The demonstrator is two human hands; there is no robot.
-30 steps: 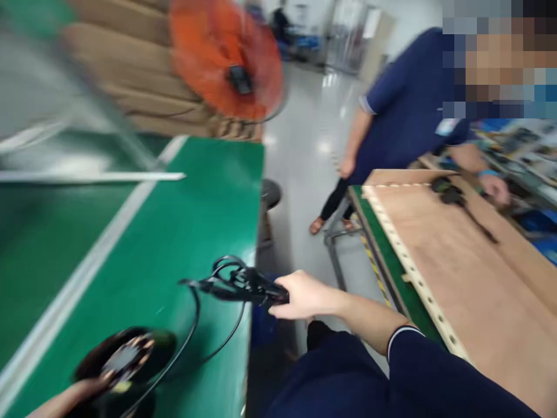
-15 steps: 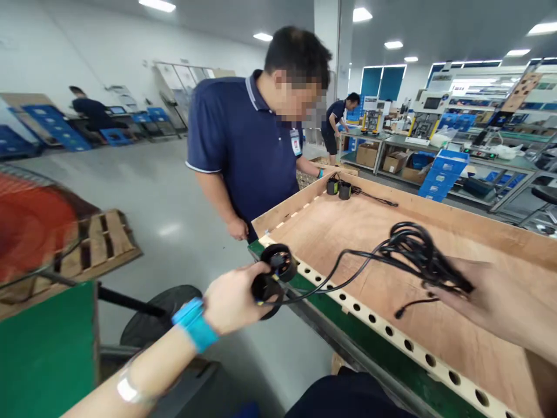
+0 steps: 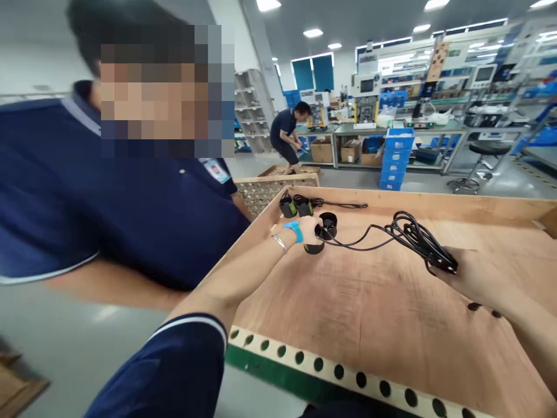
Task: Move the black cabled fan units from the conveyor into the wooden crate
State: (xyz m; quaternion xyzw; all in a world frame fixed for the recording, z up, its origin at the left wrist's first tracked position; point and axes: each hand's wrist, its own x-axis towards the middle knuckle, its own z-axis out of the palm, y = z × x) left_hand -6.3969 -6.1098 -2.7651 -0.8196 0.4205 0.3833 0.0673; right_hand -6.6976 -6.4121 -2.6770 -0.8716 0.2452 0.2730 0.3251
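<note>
My left hand (image 3: 307, 229), with a blue wristband, reaches out over a plywood tray (image 3: 348, 302) and is closed on two black round parts (image 3: 322, 232) that sit on or just above the wood. A black cable runs from them to a coiled bundle (image 3: 418, 238), and my right hand (image 3: 474, 277) is closed on the near end of that bundle. Another pair of black round parts (image 3: 296, 205) with its own cable lies at the tray's far left corner.
A person in a dark blue polo shirt (image 3: 108, 203) stands close at the left, beside the tray's left wall. The tray's near rim (image 3: 348, 374) has a row of holes. Workbenches, blue bins (image 3: 394, 159) and another worker (image 3: 287, 136) are at the back.
I turned from the green table to the plywood tray. My left hand has carried the round parts out over the tray towards its far left; the right hand still grips the coiled cable.
</note>
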